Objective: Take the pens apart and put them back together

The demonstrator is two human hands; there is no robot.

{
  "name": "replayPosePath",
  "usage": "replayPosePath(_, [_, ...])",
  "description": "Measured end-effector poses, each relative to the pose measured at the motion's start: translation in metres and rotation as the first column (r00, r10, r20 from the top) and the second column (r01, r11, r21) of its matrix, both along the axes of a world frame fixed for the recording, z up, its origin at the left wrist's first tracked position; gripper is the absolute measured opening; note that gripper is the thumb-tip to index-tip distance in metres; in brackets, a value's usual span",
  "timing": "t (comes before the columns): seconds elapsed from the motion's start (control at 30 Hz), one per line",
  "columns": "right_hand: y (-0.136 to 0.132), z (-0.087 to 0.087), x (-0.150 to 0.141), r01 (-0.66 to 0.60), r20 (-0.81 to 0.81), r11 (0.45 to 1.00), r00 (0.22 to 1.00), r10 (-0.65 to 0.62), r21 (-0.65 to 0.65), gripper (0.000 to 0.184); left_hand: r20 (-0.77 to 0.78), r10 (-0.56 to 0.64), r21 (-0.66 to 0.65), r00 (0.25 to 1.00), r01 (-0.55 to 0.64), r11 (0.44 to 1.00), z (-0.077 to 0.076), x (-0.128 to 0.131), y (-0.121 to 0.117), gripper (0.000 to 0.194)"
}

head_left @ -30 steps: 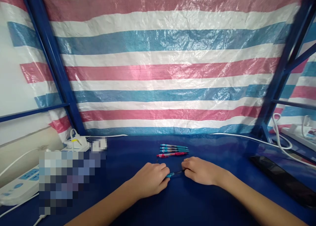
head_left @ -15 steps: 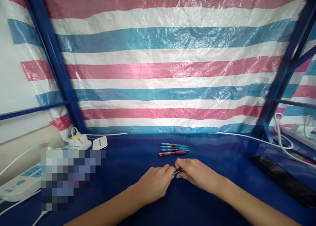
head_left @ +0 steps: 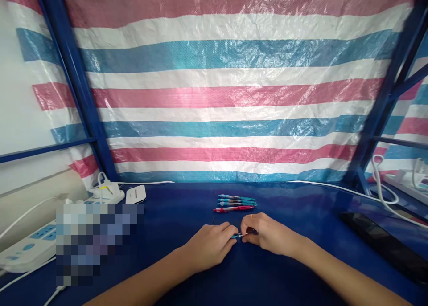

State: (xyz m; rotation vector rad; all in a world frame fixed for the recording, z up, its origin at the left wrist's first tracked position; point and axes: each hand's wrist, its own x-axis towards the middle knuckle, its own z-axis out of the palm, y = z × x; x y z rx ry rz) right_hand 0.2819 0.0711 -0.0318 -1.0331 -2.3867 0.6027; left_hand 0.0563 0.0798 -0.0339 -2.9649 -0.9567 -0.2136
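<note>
Left hand [head_left: 209,248]: grip closed on blue pen [head_left: 238,236] | right hand [head_left: 270,234]: grip pinching its dark end | both just before pen row [head_left: 234,202] on bench [head_left: 301,217]

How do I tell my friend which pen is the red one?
Find the dark blue table under the striped tarp. Above the left hand and right hand lies a row of pens. The red pen is nearest the hands; the blue pens sit behind it.

Bright even indoor light, white glare on the plastic tarp [head_left: 230,92], sheen on the blue tabletop [head_left: 294,199], faint shadows under the left hand [head_left: 209,248] and right hand [head_left: 270,234], wide-angle curving at the edges, pixelated blur patch [head_left: 96,243] at lower left
</note>
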Motion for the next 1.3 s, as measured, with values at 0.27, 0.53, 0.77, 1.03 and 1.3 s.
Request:
replayPosePath(0.27, [-0.002,-0.003,-0.004,-0.004,0.036,0.999,0.999,0.003,0.044,0.009,0.017,0.031,0.053,0.999,-0.032,0.998,-0.006,0.0,0.005,0.018])
replayPosePath(0.53, [0.001,0.002,0.005,0.013,0.23,0.978,0.971,-0.062,0.209,0.017,-0.028,0.074,0.103,0.997,-0.071,0.992,-0.006,-0.001,0.009,0.019])
replayPosePath(0.77, [0.004,0.007,0.011,-0.043,0.374,0.967,0.926,-0.057,0.253,0.027,-0.033,0.053,0.136,0.998,-0.048,0.99,-0.006,-0.006,0.015,0.023])
replayPosePath(1.03, [-0.001,0.004,0.002,-0.037,0.165,0.998,0.986,0.028,0.055,0.034,0.041,0.007,0.108,0.999,-0.011,0.994,-0.003,-0.013,0.023,0.031])
replayPosePath(1.3, [0.004,0.003,0.008,0.038,0.093,0.997,0.995,-0.031,-0.067,0.017,-0.043,0.047,0.164,0.998,-0.04,0.986,-0.002,-0.01,0.02,0.022])
